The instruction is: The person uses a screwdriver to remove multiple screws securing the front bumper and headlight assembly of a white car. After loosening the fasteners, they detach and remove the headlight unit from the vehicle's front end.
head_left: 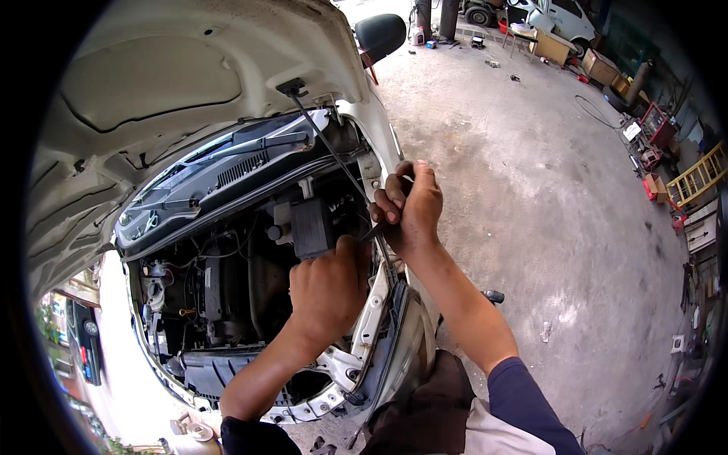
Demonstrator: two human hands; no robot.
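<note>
Raised hood [174, 83]: off-white underside, grey smudges along its pressed ribs. Prop rod [334, 152]: thin, black. Wiper [250, 145] and cowl grille: dark grey to black. Engine bay [220, 280]: mostly black and dark grey, with one small yellow-orange cap low on the left. Box-shaped part [311, 227] in the bay: matt black. Front frame [371, 318] at the bay's edge: white, dirt-streaked. Side mirror [381, 34]: glossy black. Floor [531, 189]: grey concrete, mottled with darker stains and pale patches. Ladder [698, 176] at right: yellow. Boxes [599, 67] at rear: brown cardboard. Sleeve [523, 394] on the right arm: navy blue; the garment below it is dark brown with a white panel.
</note>
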